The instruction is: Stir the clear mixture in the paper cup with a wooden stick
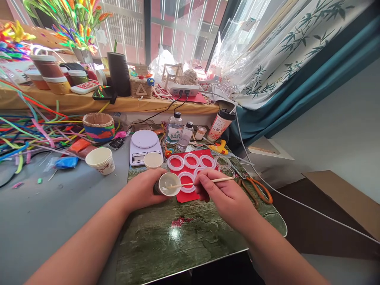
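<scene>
Left grip: curled round a paper cup, held over the bench
Right grip: pinched a thin wooden stick mid-length, tip down inside the cup
Cup feel: probably light and squishy, so a loose side hold seemed smart
Stick feel: stiff, likely snappable
Liquid: clear, glossy, maybe syrupy
Nearby: smooth, milky rings lay on a red sheet

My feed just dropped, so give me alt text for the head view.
The left hand holds a cup of clear liquid; the right hand holds a wooden stick, its tip inside the cup. Beyond them, pale rings lie on a red sheet, near a lilac scale and clear bottles.
</scene>
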Demonstrator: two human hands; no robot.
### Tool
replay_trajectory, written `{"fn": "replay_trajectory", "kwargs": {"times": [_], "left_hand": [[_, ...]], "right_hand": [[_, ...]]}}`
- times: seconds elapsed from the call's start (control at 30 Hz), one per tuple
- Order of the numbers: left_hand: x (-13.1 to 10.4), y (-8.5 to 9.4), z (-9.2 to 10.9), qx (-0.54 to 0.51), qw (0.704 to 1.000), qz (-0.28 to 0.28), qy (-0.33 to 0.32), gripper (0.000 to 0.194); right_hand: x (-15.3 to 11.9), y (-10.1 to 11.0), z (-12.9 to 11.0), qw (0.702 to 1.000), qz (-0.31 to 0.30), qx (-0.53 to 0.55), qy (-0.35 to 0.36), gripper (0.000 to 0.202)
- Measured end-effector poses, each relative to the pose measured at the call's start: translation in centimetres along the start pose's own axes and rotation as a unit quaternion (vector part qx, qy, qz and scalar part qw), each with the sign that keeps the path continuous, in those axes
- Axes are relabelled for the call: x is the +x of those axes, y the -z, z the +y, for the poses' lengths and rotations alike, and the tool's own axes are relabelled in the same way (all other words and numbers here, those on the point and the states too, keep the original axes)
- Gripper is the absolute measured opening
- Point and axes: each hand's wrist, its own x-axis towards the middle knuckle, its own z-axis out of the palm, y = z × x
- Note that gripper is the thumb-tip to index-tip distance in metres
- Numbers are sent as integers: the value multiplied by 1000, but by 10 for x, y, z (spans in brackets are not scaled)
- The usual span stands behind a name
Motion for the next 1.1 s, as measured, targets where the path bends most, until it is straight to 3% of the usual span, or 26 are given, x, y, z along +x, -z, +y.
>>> {"fn": "replay_trajectory", "kwargs": {"times": [0.3,0.4,0.5,0.57,0.67,0.77,0.93,1.03,1.1], "left_hand": [[-1,0,3,-26,999,-13,15,52],[-1,-1,2,-65,998,-21,18,56],[-1,-5,1,-108,994,-29,22,55],[-1,-7,-1,-125,991,-30,31,53],[0,-8,-3,-144,988,-34,42,56],[1,-9,-6,-151,987,-48,37,58],[0,-9,-9,-158,984,-74,29,59],[0,-8,-9,-160,983,-87,35,61],[1,-6,-9,-159,982,-98,42,62]], "right_hand": [[9,5,1,994,25,80,-69,58],[16,8,5,991,-4,97,-92,55],[19,18,12,990,-40,82,-105,51],[21,28,19,989,-70,57,-117,61],[31,46,38,990,-67,-7,-125,56],[64,55,59,994,5,-51,-96,52],[157,52,78,979,135,-150,-1,70],[205,48,80,967,150,-205,28,78],[226,48,82,963,130,-234,34,63]]}}
